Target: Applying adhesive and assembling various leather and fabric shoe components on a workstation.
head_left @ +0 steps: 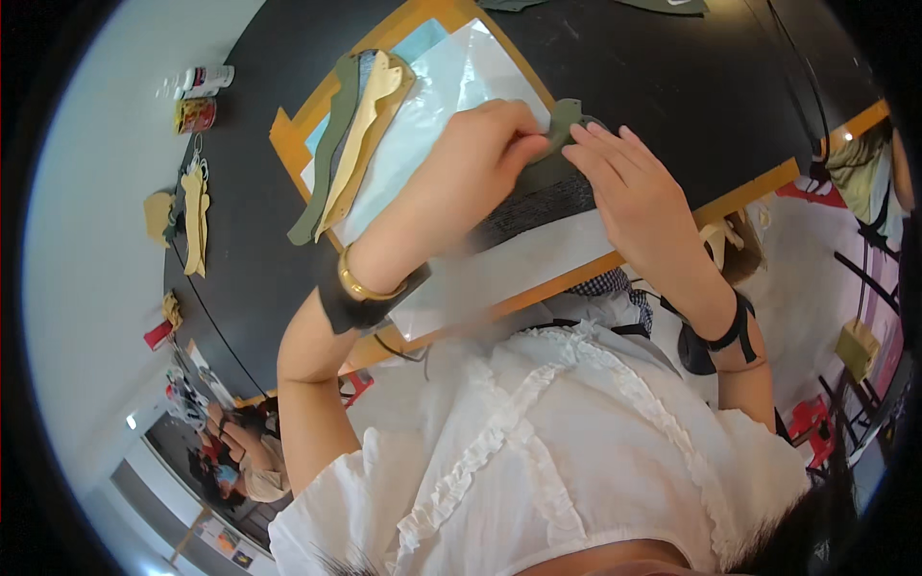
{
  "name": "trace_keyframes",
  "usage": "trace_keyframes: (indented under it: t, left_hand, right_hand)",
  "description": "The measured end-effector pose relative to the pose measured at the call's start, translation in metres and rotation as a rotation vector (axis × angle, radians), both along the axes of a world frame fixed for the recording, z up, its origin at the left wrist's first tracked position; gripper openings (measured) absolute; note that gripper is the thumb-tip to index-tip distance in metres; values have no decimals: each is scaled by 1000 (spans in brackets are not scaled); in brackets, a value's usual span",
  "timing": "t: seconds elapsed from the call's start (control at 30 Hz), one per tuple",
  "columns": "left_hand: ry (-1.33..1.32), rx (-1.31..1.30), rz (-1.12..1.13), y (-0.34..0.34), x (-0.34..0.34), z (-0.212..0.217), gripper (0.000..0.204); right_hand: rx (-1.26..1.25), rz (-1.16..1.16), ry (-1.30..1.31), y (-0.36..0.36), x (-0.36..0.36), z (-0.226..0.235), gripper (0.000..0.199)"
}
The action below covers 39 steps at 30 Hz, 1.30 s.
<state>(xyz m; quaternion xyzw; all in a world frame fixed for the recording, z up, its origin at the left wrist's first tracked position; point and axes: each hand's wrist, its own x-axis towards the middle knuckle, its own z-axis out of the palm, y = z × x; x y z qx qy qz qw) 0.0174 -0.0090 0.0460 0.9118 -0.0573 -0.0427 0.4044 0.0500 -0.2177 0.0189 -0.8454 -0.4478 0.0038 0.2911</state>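
My left hand (475,158) is closed, thumb and fingertips pinching the edge of an olive-green, leather-like piece (564,120). Beside it my right hand (634,192) lies with its fingers stretched out, the fingertips touching the same piece's right end. Under both hands runs a dark grey, textured strip (538,209), partly covered by the right hand. To the left, a long green shaped piece (327,158) and a cream one (365,134) lie side by side over brown and dark grey layers. They rest partly on clear plastic sheeting (471,58).
The black table (230,307) has wooden-coloured edging (749,189). Cream cut pieces (195,221), a cable (219,331), a bottle (209,79) and a patterned can (195,115) stand or lie at its left. Another person (254,461) sits at the lower left.
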Motion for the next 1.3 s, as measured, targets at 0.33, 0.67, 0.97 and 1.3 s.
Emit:
trace_keyframes:
  t: [0.33,0.67,0.97,1.3]
  left_hand:
    - [88,17,155,16,-53,-10,14]
    - [96,19,83,21,-52,-11,18]
    - [-4,-96,54,38,-57,-27,25]
    - [45,243,281,49,-106,-18,38]
  right_hand:
    - [-336,113,-163,4,-17,8,58]
    - [-406,103,-151,7,-12,14,53]
    - [-230,173,-46,0,13,13,55]
    - [-90,124,54,-1,6,16,37]
